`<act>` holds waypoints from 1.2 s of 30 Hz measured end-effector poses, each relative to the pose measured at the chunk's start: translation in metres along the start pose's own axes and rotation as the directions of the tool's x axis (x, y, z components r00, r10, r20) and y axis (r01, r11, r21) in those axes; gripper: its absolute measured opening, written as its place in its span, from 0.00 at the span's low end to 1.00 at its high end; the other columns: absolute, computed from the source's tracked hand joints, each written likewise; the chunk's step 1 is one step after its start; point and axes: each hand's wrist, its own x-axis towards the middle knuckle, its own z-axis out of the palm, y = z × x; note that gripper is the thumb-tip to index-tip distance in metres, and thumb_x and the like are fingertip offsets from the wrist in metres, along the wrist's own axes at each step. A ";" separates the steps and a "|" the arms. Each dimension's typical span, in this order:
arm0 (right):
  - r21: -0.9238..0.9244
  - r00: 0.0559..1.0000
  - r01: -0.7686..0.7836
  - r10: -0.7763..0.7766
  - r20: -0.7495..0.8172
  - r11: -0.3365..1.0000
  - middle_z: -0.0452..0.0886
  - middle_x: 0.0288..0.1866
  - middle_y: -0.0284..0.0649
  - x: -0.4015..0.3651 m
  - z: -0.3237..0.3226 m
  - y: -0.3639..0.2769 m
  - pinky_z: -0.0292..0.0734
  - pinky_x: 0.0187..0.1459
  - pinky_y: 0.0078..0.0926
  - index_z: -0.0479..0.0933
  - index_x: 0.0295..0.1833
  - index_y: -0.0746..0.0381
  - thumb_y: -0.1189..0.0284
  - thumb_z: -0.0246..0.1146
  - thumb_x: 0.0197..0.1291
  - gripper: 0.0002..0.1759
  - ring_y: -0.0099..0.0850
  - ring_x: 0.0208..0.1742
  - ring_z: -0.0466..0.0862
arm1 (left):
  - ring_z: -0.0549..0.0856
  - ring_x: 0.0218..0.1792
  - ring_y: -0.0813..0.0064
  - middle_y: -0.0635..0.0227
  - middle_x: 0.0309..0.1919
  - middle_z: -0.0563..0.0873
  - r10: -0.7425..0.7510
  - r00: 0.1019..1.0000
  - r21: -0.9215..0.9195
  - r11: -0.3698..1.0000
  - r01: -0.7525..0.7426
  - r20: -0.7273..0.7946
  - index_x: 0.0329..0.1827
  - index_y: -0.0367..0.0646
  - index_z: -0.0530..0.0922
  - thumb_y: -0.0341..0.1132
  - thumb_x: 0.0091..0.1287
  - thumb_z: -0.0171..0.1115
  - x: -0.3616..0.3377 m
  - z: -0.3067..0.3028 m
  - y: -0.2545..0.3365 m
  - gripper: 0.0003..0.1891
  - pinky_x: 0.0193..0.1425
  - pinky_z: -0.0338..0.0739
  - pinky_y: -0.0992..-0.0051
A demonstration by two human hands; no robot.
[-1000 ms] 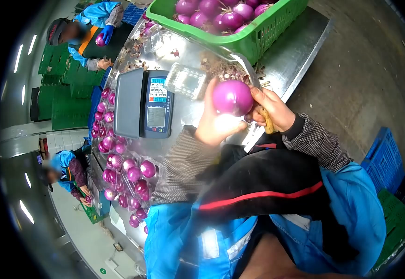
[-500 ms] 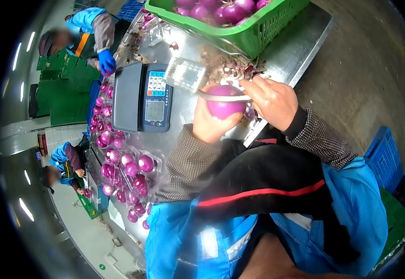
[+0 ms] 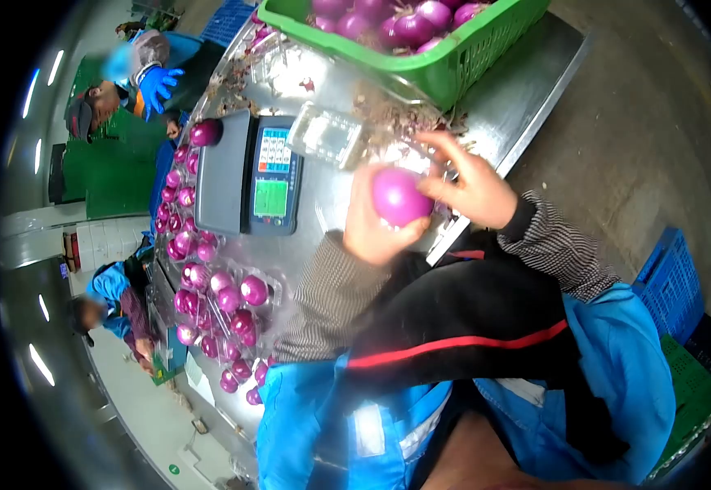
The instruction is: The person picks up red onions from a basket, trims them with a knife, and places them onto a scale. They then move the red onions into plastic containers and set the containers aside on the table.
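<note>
A bright purple onion [image 3: 398,197] rests in my left hand [image 3: 365,222], whose fingers wrap around its left side and underside. My right hand [image 3: 474,186] is at the onion's right side, thumb close to or touching it, fingers apart; no tool shows in it. Just beyond my left hand lies a clear plastic tray [image 3: 323,137]. Onion skins and root scraps [image 3: 388,110] are scattered on the metal table [image 3: 323,245] past my hands.
A green crate [image 3: 453,69] of onions stands at the far end. Left of my hands sits a scale [image 3: 274,175], an onion [image 3: 205,132] on its plate's edge. Many packed onions [image 3: 226,296] line the left. Two people in blue [image 3: 156,90] work beyond. Blue crate [image 3: 672,282] at right.
The curved strip or blade across the onion is no longer visible, and my right hand's fingers have spread. The far person's gloved hand has lifted off an onion at the scale, whose display is lit green.
</note>
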 end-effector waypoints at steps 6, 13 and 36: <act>0.200 0.996 -0.090 0.086 0.029 0.976 0.78 0.29 0.32 0.001 0.017 0.037 0.74 0.25 0.19 0.78 0.46 0.66 0.69 0.63 0.69 0.10 0.16 0.24 0.76 | 0.78 0.48 0.50 0.50 0.49 0.72 -0.064 0.993 0.487 0.867 0.105 -0.101 0.64 0.36 0.68 0.40 0.41 0.82 -0.038 -0.027 -0.052 0.46 0.57 0.77 0.60; 0.035 1.000 0.000 -0.001 0.008 0.999 0.81 0.24 0.36 -0.003 0.010 0.049 0.75 0.26 0.24 0.80 0.43 0.65 0.65 0.62 0.68 0.13 0.23 0.22 0.81 | 0.80 0.50 0.51 0.56 0.55 0.77 -0.322 0.947 0.807 0.562 0.184 0.008 0.67 0.45 0.72 0.48 0.41 0.82 -0.098 -0.040 -0.193 0.47 0.57 0.78 0.59; -0.025 0.942 -0.168 0.153 -0.300 0.985 0.80 0.23 0.45 -0.012 -0.080 0.088 0.73 0.30 0.37 0.80 0.39 0.64 0.65 0.60 0.67 0.12 0.40 0.25 0.81 | 0.76 0.65 0.50 0.46 0.63 0.76 0.167 0.928 0.397 0.917 -0.023 -0.332 0.74 0.42 0.64 0.58 0.48 0.76 0.489 0.018 0.078 0.52 0.70 0.70 0.57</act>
